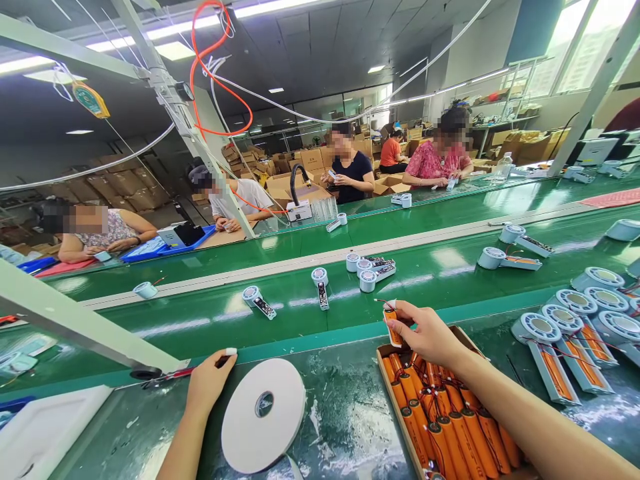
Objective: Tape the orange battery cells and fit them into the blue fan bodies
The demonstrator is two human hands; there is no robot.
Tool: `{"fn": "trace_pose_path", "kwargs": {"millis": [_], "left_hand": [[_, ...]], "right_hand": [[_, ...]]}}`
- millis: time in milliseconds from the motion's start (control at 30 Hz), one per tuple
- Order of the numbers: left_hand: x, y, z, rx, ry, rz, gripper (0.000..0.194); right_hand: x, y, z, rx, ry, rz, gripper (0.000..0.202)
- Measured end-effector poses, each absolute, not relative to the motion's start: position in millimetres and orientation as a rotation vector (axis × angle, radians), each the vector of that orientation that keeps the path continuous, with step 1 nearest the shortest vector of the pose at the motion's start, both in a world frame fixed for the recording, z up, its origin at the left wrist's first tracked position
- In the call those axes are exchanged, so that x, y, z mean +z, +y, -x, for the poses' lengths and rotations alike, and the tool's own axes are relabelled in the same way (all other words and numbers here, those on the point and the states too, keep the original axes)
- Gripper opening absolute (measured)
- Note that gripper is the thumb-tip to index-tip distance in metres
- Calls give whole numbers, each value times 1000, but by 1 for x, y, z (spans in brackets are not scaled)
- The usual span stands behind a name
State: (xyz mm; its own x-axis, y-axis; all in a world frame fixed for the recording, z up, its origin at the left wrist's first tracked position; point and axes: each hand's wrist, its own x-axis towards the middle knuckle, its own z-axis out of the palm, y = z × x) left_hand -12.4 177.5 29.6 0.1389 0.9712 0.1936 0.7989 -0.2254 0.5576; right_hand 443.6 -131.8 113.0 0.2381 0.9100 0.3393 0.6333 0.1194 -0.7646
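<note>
My right hand (425, 331) pinches an orange battery (393, 327) with thin wires, held upright above the far edge of a cardboard box (393, 393). Many orange batteries (453, 427) with wires lie in that box. My left hand (213, 377) rests near the bench's far edge, fingers curled and a white covering on one fingertip; whether anything is between the fingers is too small to make out. A large white tape roll (240, 413) lies flat just right of my left hand. Behind its wrist are red-handled scissors (173, 376).
Light-blue round units with open handles (545, 340) crowd the right side. More units (320, 287) sit on the green conveyor (295, 320) ahead. A white tray (60, 433) is at left, beneath a slanted metal post (85, 320). Several people work across the line.
</note>
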Motion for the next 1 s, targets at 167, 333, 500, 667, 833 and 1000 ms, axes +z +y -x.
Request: {"fn": "trace_pose_path", "kwargs": {"millis": [167, 333, 500, 667, 833, 1000], "left_hand": [[26, 179, 15, 753, 1691, -2120, 45], [22, 183, 17, 724, 1717, -2099, 51], [22, 185, 16, 677, 1722, -2082, 54], [22, 185, 15, 671, 1712, -2082, 53], [22, 184, 16, 675, 1701, -2066, 52], [23, 182, 16, 672, 1710, -2065, 52]], "right_hand": [[113, -131, -443, 388, -1472, 1616, 27], [112, -132, -443, 400, -1481, 1610, 25], [112, -131, -444, 379, -1470, 1618, 25], [114, -132, -443, 367, -1476, 1609, 25], [114, -132, -442, 379, -1475, 1601, 24], [113, -132, -443, 387, -1479, 1592, 25]]}}
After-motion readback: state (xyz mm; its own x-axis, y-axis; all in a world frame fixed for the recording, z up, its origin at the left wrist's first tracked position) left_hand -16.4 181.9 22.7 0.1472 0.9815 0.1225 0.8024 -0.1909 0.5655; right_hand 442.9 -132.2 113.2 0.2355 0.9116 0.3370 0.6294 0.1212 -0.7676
